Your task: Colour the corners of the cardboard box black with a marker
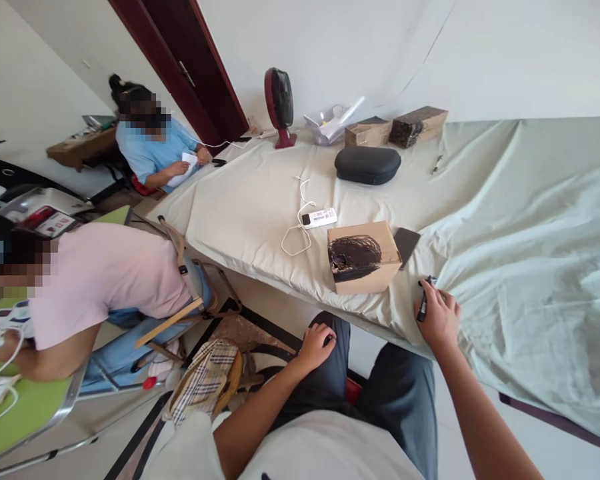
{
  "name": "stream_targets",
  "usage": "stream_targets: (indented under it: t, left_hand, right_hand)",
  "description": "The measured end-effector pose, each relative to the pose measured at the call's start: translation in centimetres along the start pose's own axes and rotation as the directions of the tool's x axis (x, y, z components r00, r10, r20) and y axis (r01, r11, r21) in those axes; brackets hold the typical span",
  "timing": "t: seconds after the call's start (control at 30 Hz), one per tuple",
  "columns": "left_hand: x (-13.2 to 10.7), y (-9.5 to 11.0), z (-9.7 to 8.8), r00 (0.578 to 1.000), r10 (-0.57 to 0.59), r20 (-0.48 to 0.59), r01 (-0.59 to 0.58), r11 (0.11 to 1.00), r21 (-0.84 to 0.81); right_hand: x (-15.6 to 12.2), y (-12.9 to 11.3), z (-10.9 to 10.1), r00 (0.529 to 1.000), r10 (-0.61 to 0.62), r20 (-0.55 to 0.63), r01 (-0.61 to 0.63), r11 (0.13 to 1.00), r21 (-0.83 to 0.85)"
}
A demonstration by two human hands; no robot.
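My right hand (441, 317) is at the near edge of the cloth-covered table, its fingers closed on a black marker (423, 309). My left hand (316, 347) rests on my thigh, fingers curled round a small black piece (327, 340) that looks like a marker cap; most of it is hidden. Left of the marker stands a brown cardboard box (375, 280), one face scribbled over in black around a dark, ragged spot. Against its right side lies a flat dark card (407, 245).
Behind the box lie a white device with a cable (320, 217) and a black zip case (367, 165). Farther back are a pen (437, 165), two cartons (420, 127), a plastic basket (325, 131) and a red fan (279, 107). Two people (115, 267) sit at the left.
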State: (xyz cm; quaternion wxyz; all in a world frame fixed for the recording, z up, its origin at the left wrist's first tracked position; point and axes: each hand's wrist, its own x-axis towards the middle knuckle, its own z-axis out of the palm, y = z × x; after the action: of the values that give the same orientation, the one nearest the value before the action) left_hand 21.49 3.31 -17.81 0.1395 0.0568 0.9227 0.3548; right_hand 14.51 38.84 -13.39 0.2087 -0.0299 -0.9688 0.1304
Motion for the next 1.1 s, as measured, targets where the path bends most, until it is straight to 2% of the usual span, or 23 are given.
stream_targets:
  t: [0.13,0.4,0.6,0.77,0.83,0.9,1.0,1.07,1.1]
  left_hand:
    - [-1.5,0.4,1.0,0.999,0.037,0.023,-0.039,0.995,0.096]
    - [-2.3,-0.6,0.5,0.992,0.124,0.022,-0.126,0.979,0.158]
    - [-3.6,-1.2,0.1,0.989,0.144,-0.026,-0.14,0.982,0.126]
    - [-5.3,-2.0,-0.5,0.986,0.146,-0.077,-0.144,0.989,0.023]
    - [-6.3,-2.3,-0.7,0.985,0.142,-0.097,-0.146,0.988,-0.039]
    - [-7.2,-2.4,-0.8,0.984,0.141,-0.112,-0.154,0.981,-0.118]
    - [-8.1,-1.9,-1.4,0.982,0.149,-0.117,-0.175,0.949,-0.263]
    - [-8.4,-0.9,-2.2,0.98,0.161,-0.12,-0.194,0.915,-0.353]
    - [-8.5,-0.2,-2.7,0.977,0.172,-0.123,-0.207,0.897,-0.391]
  right_hand:
    - [0.2,-0.7,-0.9,0.999,0.019,0.033,-0.019,1.0,-0.008]
    - [0.4,-1.3,-1.3,0.998,-0.019,0.067,0.02,1.0,-0.012]
    - [0.5,-1.6,-2.0,0.996,0.022,0.089,-0.038,0.982,0.188]
    - [-0.5,-2.2,-3.0,0.994,0.105,-0.042,-0.082,0.928,0.364]
    - [-2.1,-3.7,-3.3,0.971,0.196,-0.137,-0.112,0.878,0.465]
    - [-4.6,-6.2,-3.7,0.93,0.296,-0.217,-0.129,0.817,0.563]
    - [-9.5,-11.2,-5.0,0.906,0.352,-0.237,-0.095,0.713,0.694]
    - [-12.6,-14.6,-6.2,0.905,0.406,-0.128,-0.085,0.466,0.881]
    - [-13.9,-16.1,-6.8,0.916,0.395,-0.073,-0.095,0.388,0.917]
